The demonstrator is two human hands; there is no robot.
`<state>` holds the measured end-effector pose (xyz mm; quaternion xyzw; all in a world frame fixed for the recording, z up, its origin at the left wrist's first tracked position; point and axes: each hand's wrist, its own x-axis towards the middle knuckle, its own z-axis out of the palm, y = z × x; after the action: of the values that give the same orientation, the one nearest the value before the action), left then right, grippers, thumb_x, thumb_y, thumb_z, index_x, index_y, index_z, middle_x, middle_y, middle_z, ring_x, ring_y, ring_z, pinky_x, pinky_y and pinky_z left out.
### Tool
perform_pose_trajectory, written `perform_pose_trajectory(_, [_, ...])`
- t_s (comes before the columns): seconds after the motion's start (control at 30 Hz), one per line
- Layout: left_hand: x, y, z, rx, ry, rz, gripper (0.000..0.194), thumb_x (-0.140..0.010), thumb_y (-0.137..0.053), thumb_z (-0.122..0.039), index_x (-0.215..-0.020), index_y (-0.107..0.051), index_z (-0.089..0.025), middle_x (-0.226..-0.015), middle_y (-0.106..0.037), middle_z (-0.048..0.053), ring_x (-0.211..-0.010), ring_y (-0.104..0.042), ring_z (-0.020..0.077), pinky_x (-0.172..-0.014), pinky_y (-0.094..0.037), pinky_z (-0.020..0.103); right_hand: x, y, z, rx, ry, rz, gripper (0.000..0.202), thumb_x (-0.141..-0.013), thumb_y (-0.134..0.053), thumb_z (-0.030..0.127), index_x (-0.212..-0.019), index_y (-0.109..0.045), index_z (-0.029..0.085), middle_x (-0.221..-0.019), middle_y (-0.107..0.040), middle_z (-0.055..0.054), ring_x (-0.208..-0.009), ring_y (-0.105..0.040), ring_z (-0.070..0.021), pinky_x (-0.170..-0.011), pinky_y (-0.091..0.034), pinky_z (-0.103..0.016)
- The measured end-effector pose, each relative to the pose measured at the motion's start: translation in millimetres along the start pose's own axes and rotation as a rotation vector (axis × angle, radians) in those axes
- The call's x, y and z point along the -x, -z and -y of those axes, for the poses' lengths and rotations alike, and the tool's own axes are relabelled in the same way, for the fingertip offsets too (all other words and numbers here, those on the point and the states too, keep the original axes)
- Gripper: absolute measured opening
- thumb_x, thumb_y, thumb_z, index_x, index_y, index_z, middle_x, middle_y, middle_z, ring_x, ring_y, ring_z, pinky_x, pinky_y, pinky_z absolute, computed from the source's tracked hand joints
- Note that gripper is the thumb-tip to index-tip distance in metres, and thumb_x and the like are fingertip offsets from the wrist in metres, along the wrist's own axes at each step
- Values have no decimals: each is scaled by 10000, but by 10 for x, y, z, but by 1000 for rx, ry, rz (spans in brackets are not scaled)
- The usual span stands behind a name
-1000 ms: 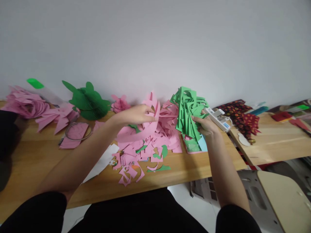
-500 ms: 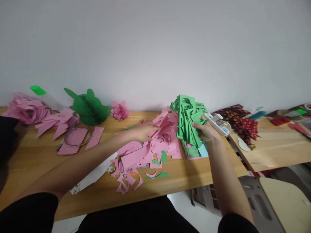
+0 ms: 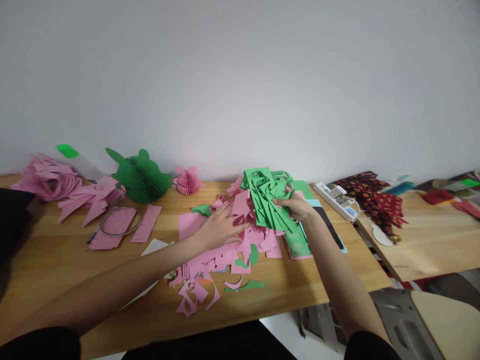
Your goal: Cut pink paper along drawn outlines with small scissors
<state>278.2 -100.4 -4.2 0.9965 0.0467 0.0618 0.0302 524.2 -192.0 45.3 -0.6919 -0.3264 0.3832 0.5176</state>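
Observation:
My right hand (image 3: 296, 204) is closed on a bunch of green paper offcuts (image 3: 268, 197), held over the right side of a heap of pink paper scraps (image 3: 268, 242). Fingers apart, my left hand (image 3: 221, 227) lies over the left part of that heap, and I see nothing gripped in it. Small green scraps (image 3: 254, 254) are scattered on the near side of the pink ones. Beside the right hand lie a green sheet (image 3: 298, 242) and a dark flat thing with a light blue edge (image 3: 328, 227), partly covered by my wrist.
On the left stand a green honeycomb paper figure (image 3: 140, 180) and a smaller pink one (image 3: 187, 181). A metal ring (image 3: 120, 234) rests on pink pieces. Right of the heap are a white power strip (image 3: 337, 200) and dark red patterned cloth (image 3: 369, 192); a chair (image 3: 442, 320) stands below.
My right hand has moved left with the green offcuts, uncovering the dark flat thing and green sheet. My left hand has shifted slightly down and its fingers have spread. The view has tilted slightly.

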Motion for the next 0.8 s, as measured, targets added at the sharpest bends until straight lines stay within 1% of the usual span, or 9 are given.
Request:
perform_pose_trajectory(0.1, [409,42,104,-21,-25,-105,670,-823,-630,-555,-1429,-444,-335,-1030,-658,98,-1163,-537,366,-998,-403,578,41,40,17,-55,-46,16,538,-399,-883,266,-837,-570,252,-716,-698,22,-723,-685,-224,-690,-571,-362])
perform_pose_trajectory(0.2, [805,-7,204,26,14,-180,708,-811,-669,-504,-1445,-408,-327,-1220,-592,128,-1182,-526,370,-985,-428,565,73,84,53,-99,-84,28,560,-396,-884,238,-871,-589,250,-716,-703,33,-711,-686,-217,-705,-576,-371])
perform_pose_trajectory(0.33, [1024,-136,216,26,158,-389,891,-776,-713,-497,-1500,-264,-236,-1360,-495,202,-1237,-502,374,-990,-438,524,75,114,75,-145,-122,47,532,-425,-878,177,-883,-618,249,-761,-724,32,-723,-687,-211,-735,-578,-384])
perform_pose_trajectory(0.4, [965,-148,179,-19,225,-422,1059,-665,-782,-567,-1504,-246,-208,-1429,-434,244,-1313,-429,424,-1035,-378,570,76,125,73,-160,-154,67,501,-446,-874,142,-871,-628,247,-772,-733,22,-714,-686,-218,-735,-581,-409])
perform_pose_trajectory(0.5, [742,-91,156,-22,254,-255,1128,-568,-853,-547,-1483,-318,-162,-1539,-290,281,-1420,-249,478,-1091,-278,619,100,142,56,-166,-184,96,460,-469,-867,108,-842,-638,248,-761,-731,16,-691,-682,-220,-735,-582,-423])
perform_pose_trajectory(0.57, [561,-48,181,33,258,-147,1036,-609,-843,-508,-1455,-375,-139,-1540,-296,282,-1421,-260,462,-1097,-282,608,127,148,29,-161,-196,104,453,-459,-869,92,-813,-633,249,-748,-726,19,-673,-676,-212,-727,-581,-413])
perform_pose_trajectory(0.63, [385,-31,211,109,254,-69,879,-690,-802,-450,-1424,-426,-146,-1495,-393,248,-1388,-348,408,-1090,-329,566,153,132,-17,-157,-210,118,463,-446,-878,104,-805,-623,246,-750,-726,20,-671,-675,-211,-722,-578,-412])
perform_pose_trajectory(0.73, [146,-72,199,175,236,-15,597,-776,-710,-240,-1339,-523,-167,-1376,-533,178,-1320,-442,328,-1076,-384,498,173,33,-125,-149,-183,131,509,-433,-894,178,-845,-602,241,-778,-730,13,-738,-690,-228,-760,-570,-427])
perform_pose_trajectory(0.8, [13,-133,156,172,246,-10,443,-774,-630,-99,-1213,-617,-153,-1285,-587,170,-1281,-476,317,-1088,-377,497,173,-88,-216,-103,-160,97,543,-431,-896,247,-870,-576,245,-778,-726,18,-774,-696,-229,-768,-571,-413])
